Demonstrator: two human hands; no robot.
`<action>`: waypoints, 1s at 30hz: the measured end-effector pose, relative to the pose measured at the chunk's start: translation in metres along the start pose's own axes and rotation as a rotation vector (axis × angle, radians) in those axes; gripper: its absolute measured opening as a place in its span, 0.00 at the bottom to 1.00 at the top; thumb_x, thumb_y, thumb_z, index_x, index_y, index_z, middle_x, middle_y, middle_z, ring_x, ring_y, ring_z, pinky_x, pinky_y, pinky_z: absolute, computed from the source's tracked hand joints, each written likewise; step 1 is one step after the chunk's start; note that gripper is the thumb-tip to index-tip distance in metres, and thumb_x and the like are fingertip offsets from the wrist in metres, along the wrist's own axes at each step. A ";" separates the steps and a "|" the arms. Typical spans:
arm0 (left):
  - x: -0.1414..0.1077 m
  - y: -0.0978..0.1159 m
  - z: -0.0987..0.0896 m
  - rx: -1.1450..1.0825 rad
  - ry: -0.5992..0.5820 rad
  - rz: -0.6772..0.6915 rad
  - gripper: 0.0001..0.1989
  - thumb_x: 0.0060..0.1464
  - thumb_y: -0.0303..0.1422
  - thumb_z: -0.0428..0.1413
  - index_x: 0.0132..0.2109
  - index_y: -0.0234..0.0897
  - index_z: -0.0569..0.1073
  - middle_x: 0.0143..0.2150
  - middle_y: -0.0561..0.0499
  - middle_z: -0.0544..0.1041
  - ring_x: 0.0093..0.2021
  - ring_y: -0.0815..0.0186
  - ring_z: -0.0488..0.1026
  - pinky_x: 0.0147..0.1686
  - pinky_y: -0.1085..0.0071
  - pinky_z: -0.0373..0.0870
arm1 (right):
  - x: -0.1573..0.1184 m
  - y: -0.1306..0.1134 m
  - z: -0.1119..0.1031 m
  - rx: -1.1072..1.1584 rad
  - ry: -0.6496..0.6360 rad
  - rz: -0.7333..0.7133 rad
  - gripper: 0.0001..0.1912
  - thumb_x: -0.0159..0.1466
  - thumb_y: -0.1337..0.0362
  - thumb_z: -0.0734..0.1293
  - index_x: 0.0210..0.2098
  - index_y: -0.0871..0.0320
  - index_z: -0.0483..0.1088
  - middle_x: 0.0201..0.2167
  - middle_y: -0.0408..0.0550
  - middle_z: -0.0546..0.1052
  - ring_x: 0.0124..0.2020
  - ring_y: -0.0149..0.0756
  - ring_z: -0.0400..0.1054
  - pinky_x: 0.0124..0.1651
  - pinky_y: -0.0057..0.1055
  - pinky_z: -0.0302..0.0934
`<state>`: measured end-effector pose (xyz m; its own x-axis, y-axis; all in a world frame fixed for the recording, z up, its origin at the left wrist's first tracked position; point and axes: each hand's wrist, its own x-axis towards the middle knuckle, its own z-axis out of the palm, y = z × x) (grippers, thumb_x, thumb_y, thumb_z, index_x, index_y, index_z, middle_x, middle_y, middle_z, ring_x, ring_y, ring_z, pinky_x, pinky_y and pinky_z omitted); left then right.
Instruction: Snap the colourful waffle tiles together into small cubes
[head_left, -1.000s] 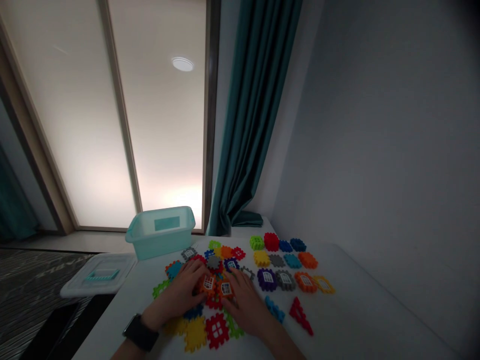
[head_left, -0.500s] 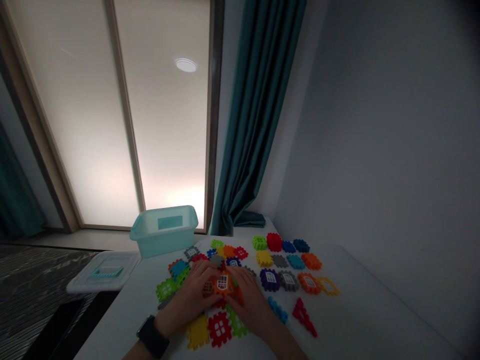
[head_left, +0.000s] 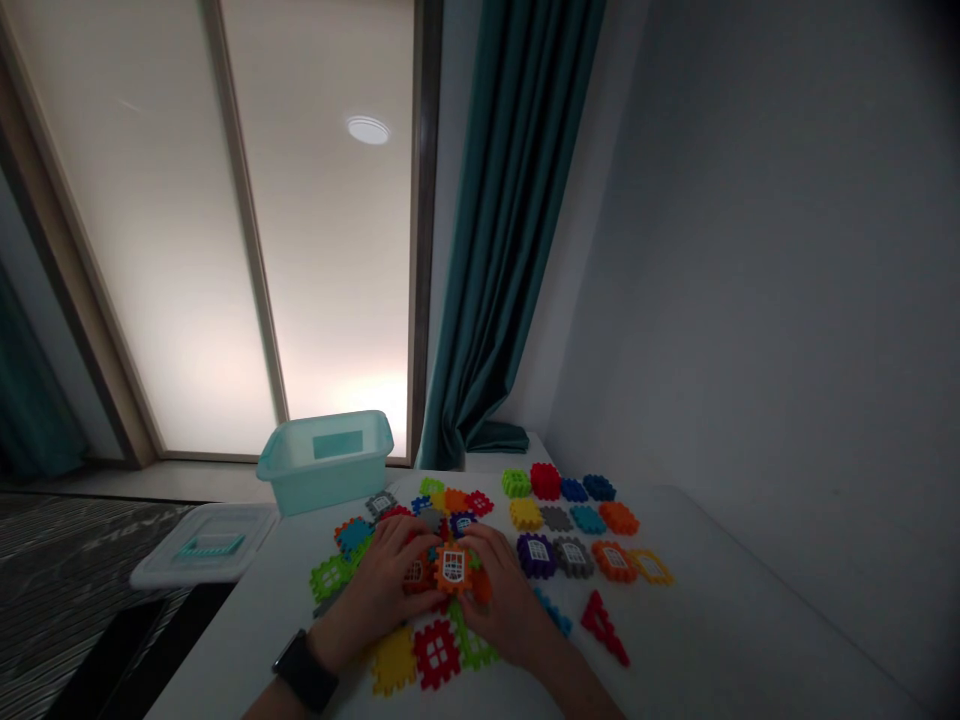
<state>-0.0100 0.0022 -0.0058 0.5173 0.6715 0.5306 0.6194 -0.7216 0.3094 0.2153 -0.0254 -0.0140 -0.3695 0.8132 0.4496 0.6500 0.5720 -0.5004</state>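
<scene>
My hands meet over a pile of plastic waffle blocks near the table's front edge. My right hand (head_left: pixel 501 600) grips an orange block with a white window (head_left: pixel 453 568), which stands tilted up between my hands. My left hand (head_left: pixel 379 580) closes on a red block with a window (head_left: pixel 416 576), pressed against the orange one. Their joint is partly hidden by my fingers. A black watch (head_left: pixel 304 670) sits on my left wrist. Loose blocks lie around my hands, including a red one (head_left: pixel 436 654) and a yellow one (head_left: pixel 394 662).
Several more coloured blocks lie in rows to the right, with a red triangular piece (head_left: pixel 601 628) below them on the white table (head_left: pixel 720 620). A teal plastic bin (head_left: pixel 324 462) stands at the far edge, its lid (head_left: pixel 206 545) lying to the left. A teal curtain (head_left: pixel 510 250) hangs behind.
My hands have drawn together around the orange and red blocks, and the orange block now stands more upright. The camera view has shifted only slightly.
</scene>
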 end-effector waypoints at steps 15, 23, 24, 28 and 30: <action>-0.004 -0.005 0.003 0.016 0.117 0.012 0.24 0.49 0.35 0.67 0.53 0.42 0.73 0.55 0.43 0.70 0.56 0.49 0.67 0.56 0.53 0.68 | -0.004 0.009 0.000 -0.045 0.035 -0.014 0.29 0.65 0.64 0.65 0.65 0.49 0.57 0.64 0.52 0.63 0.66 0.48 0.56 0.68 0.48 0.55; -0.003 0.002 0.001 0.028 0.130 0.099 0.24 0.47 0.32 0.67 0.53 0.41 0.73 0.54 0.43 0.72 0.54 0.51 0.69 0.55 0.52 0.70 | -0.004 0.013 -0.004 0.069 -0.003 0.043 0.25 0.60 0.69 0.70 0.56 0.48 0.67 0.60 0.49 0.66 0.64 0.46 0.58 0.66 0.45 0.57; -0.003 0.002 0.000 0.033 0.139 0.097 0.25 0.48 0.33 0.67 0.53 0.41 0.73 0.54 0.43 0.72 0.55 0.51 0.69 0.55 0.52 0.70 | -0.005 0.013 -0.004 0.076 0.009 0.047 0.25 0.60 0.70 0.70 0.55 0.48 0.67 0.59 0.49 0.66 0.63 0.46 0.59 0.66 0.45 0.58; -0.003 0.000 -0.003 0.037 0.169 0.073 0.21 0.48 0.33 0.68 0.49 0.40 0.73 0.54 0.43 0.72 0.55 0.50 0.69 0.54 0.52 0.71 | -0.005 0.010 -0.002 0.090 0.078 0.039 0.24 0.60 0.69 0.70 0.55 0.49 0.66 0.58 0.50 0.66 0.62 0.47 0.60 0.64 0.45 0.60; -0.003 -0.001 -0.004 0.029 0.160 0.083 0.17 0.49 0.31 0.67 0.46 0.40 0.74 0.54 0.43 0.72 0.55 0.51 0.69 0.54 0.53 0.71 | -0.005 0.009 -0.001 0.090 0.106 0.034 0.23 0.61 0.68 0.69 0.55 0.49 0.66 0.57 0.51 0.66 0.61 0.46 0.61 0.63 0.45 0.61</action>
<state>-0.0145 -0.0002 -0.0050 0.4676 0.5731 0.6730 0.5964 -0.7665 0.2383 0.2234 -0.0248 -0.0205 -0.2732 0.8189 0.5047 0.5966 0.5558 -0.5789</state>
